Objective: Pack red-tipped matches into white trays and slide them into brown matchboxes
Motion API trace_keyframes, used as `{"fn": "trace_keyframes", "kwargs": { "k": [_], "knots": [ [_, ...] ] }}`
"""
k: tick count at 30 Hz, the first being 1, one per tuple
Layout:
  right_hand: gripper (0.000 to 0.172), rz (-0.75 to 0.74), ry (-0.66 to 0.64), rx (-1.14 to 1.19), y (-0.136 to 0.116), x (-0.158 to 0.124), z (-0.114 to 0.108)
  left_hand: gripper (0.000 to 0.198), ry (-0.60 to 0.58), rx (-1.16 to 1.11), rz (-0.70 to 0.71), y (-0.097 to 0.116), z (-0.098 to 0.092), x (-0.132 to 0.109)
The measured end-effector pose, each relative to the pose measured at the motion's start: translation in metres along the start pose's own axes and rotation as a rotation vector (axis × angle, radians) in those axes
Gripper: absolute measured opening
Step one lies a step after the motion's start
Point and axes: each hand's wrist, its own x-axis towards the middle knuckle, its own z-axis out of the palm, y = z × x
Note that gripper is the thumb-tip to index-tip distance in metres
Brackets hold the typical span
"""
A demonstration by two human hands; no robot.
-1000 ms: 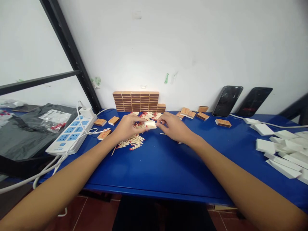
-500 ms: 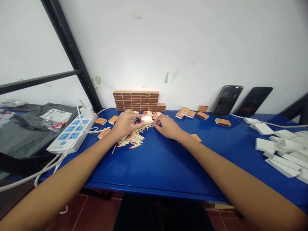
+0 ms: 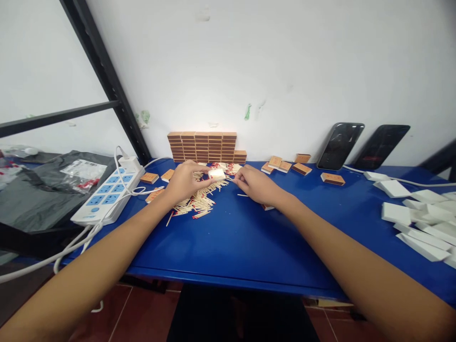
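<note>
My left hand (image 3: 188, 180) grips a small white matchbox tray (image 3: 216, 174) between thumb and fingers, above a loose pile of red-tipped matches (image 3: 199, 204). Just right of the tray, my right hand (image 3: 254, 184) is closed in a pinch, with a thin matchstick (image 3: 231, 179) showing at its fingertips. Another matchstick (image 3: 243, 195) pokes out below that hand; whether it is held or lies on the table I cannot tell. Part of an orange matchbox (image 3: 267, 207) shows under the right wrist.
Stacked matchboxes (image 3: 203, 147) stand against the wall behind the pile. Loose matchboxes (image 3: 280, 163) lie to the right, others by the power strip (image 3: 103, 194) at left. Two phones (image 3: 340, 145) lean on the wall. White trays (image 3: 397, 213) are heaped on the blue table (image 3: 228, 247).
My right hand has drawn a little to the right, away from the tray, and now covers more of the matchbox under its wrist. My left hand keeps the tray almost where it was.
</note>
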Motion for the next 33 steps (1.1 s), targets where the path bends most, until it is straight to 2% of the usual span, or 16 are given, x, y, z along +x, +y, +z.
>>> {"fn": "trace_keyframes", "kwargs": {
  "k": [8, 13, 22, 25, 30, 33],
  "knots": [
    [0.013, -0.019, -0.011, 0.022, -0.014, 0.002, 0.003, 0.029, 0.078, 0.077, -0.089, -0.005, -0.001, 0.001],
    [0.012, 0.003, -0.014, 0.039, -0.026, -0.003, -0.001, 0.028, 0.106, 0.083, -0.085, -0.004, -0.002, 0.001],
    [0.011, 0.015, -0.286, -0.009, -0.01, -0.006, -0.04, 0.028, 0.042, 0.042, -0.053, 0.001, -0.001, 0.0],
    [0.009, 0.027, -0.326, -0.034, -0.009, -0.009, -0.04, 0.028, 0.024, 0.035, -0.051, 0.002, -0.001, 0.0],
    [0.008, -0.018, -0.294, -0.03, -0.01, -0.01, -0.035, 0.027, 0.025, 0.043, -0.048, 0.002, -0.004, 0.001],
    [0.009, 0.003, -0.344, 0.011, -0.013, -0.011, -0.035, 0.026, 0.016, 0.051, -0.038, 0.002, -0.004, 0.001]
  ]
}}
